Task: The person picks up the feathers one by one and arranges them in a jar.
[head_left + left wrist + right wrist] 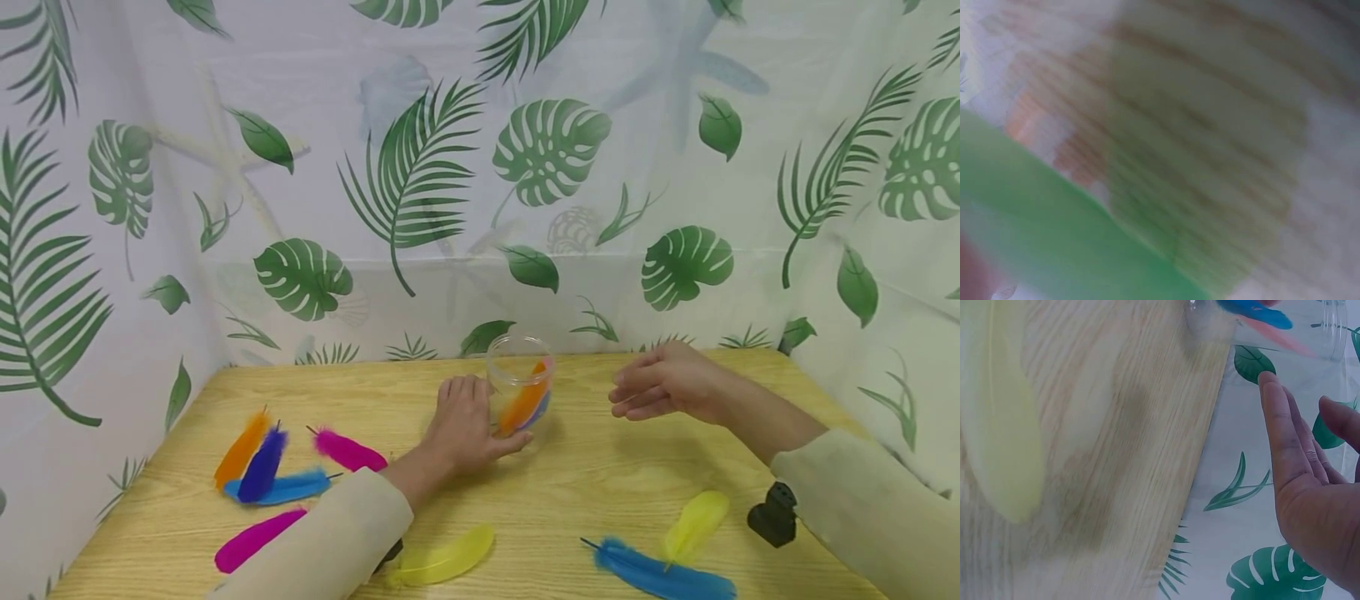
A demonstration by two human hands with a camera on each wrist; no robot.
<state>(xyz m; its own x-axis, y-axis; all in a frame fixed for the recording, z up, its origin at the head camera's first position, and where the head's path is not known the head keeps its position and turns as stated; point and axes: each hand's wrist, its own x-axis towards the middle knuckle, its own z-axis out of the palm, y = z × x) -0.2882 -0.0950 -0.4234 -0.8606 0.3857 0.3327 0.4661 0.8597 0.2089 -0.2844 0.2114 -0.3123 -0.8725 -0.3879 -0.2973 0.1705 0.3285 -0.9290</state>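
A clear plastic jar [519, 385] stands on the wooden table [600, 475] with an orange and a blue feather inside. My left hand [486, 421] grips the jar low on its left side, thumb wrapped round the front. To the jar's right my right hand [627, 398] hovers with fingers relaxed, holding nothing. In the right wrist view that hand [1291, 437] shows a flat open palm, with the jar [1329, 331] at the top edge and a yellow feather [1000, 425] on the table. The left wrist view is a blur of wood grain and green.
Loose feathers lie on the table: orange [242, 447], purple [262, 465], blue [292, 487] and pink [348, 451] at the left, magenta [255, 538] and yellow [444, 559] in front, blue [663, 577] and yellow [697, 517] at the front right. A small black object [772, 517] sits by my right sleeve. Leaf-print curtains enclose the table.
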